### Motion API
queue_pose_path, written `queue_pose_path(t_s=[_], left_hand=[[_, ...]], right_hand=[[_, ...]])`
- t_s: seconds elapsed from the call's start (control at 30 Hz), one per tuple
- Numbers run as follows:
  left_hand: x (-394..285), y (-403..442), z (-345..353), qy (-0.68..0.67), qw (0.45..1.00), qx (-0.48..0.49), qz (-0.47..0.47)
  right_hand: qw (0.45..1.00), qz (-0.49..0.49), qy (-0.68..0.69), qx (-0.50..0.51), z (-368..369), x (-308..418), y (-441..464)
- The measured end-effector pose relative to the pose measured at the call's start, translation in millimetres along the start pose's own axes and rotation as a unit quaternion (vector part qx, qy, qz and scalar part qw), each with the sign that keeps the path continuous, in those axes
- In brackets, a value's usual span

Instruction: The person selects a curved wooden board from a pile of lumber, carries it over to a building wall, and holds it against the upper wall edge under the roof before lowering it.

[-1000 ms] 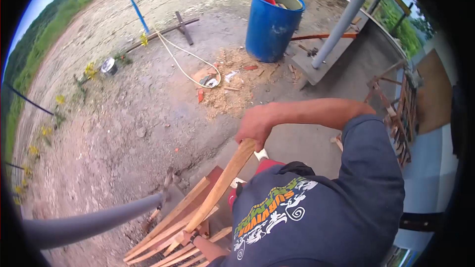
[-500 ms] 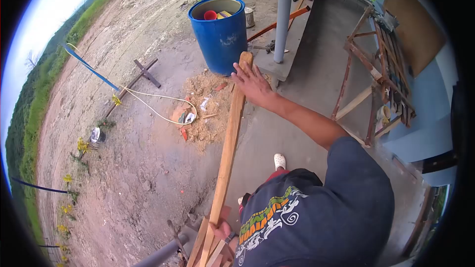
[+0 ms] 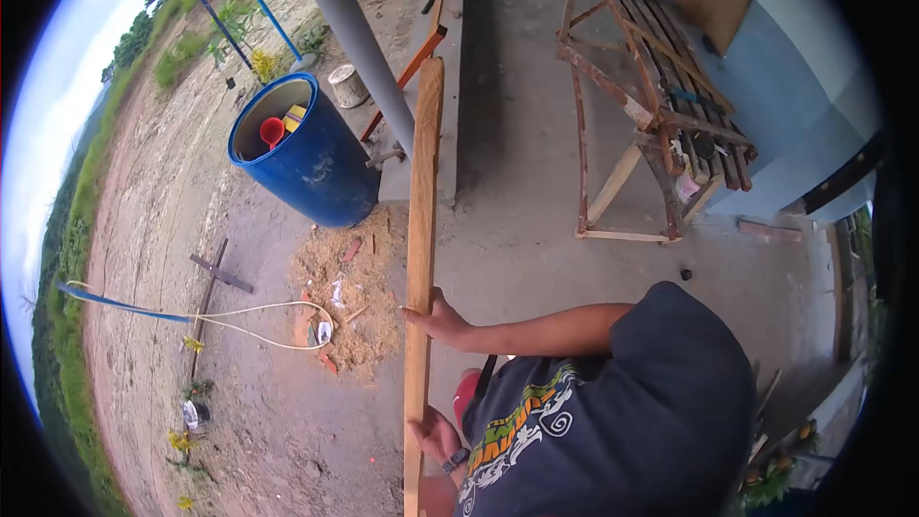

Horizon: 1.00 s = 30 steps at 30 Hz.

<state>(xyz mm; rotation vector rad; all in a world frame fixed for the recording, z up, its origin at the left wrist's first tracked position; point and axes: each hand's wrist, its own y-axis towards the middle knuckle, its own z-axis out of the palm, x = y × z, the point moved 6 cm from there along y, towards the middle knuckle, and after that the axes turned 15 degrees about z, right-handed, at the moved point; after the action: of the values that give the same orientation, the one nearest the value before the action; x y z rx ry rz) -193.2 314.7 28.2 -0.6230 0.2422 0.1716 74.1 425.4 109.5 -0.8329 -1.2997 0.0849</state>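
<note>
"What is in the hands?"

"A long piece of wood (image 3: 421, 201). The right hand (image 3: 446, 320) holds it around the middle. The left hand (image 3: 437, 436) holds it too, at the near part."

"Where does the wood go?"

"It runs from near to far. The blue barrel (image 3: 311, 168) is to its left, with a red cup (image 3: 272, 131) in it. The wooden frame (image 3: 608, 83) is far off to the right."

"How much is done?"

"The wood is up in both hands, so I think that bit is done. I can't see it fixed to anything."

"Is it all cut?"

"I can't tell. There is sawdust (image 3: 369, 278) on the ground to the left, but it may not be from this wood. What is left to do, I can't tell."
</note>
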Motion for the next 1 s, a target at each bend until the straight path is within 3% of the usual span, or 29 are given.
queue_pose_path(t_s=[0.1, 0.13, 0.23, 0.33, 0.43, 0.5, 0.57, 0.6, 0.73, 0.83, 0.93, 0.97, 1.0], left_hand=[[42, 1, 19, 0.009, 0.996, 0.004, -0.085], [53, 10, 18, 0.019, 0.995, 0.005, -0.097], [100, 10, 56, 0.015, 0.992, -0.034, -0.120], [146, 0, 112, 0.039, 0.987, -0.031, -0.155], [197, 14, 146, 0.019, 0.981, -0.085, -0.171], [238, 21, 176, 0.055, 0.976, -0.033, -0.210], [277, 30, 190, 0.045, 0.978, -0.061, -0.196], [290, 40, 198, 0.063, 0.976, -0.070, -0.195], [365, 62, 238, 0.075, 0.962, -0.077, -0.251], [421, 58, 291, 0.098, 0.939, -0.036, -0.327], [463, 51, 334, 0.191, 0.900, 0.028, -0.391], [469, 57, 344, 0.420, 0.816, 0.187, -0.351], [481, 63, 359, 0.611, 0.661, 0.334, -0.279]], right_hand=[[0.991, -0.105, 0.074, -0.029, -30, 24, 30], [0.990, -0.103, 0.081, -0.043, -34, 17, 48], [0.983, -0.063, 0.159, 0.070, -46, 43, 81], [0.981, -0.028, 0.192, 0.030, -75, 87, 103], [0.980, -0.052, 0.191, -0.022, -106, 128, 143], [0.980, -0.073, 0.175, -0.062, -125, 148, 179], [0.980, -0.083, 0.171, -0.053, -153, 182, 200], [0.980, -0.065, 0.186, -0.003, -163, 214, 194], [0.977, -0.082, 0.179, -0.083, -213, 252, 256], [0.965, -0.064, 0.245, -0.071, -248, 282, 293], [0.958, -0.068, 0.260, -0.102, -298, 320, 325], [0.957, -0.067, 0.261, -0.110, -315, 330, 336], [0.955, -0.070, 0.265, -0.112, -334, 338, 350]])
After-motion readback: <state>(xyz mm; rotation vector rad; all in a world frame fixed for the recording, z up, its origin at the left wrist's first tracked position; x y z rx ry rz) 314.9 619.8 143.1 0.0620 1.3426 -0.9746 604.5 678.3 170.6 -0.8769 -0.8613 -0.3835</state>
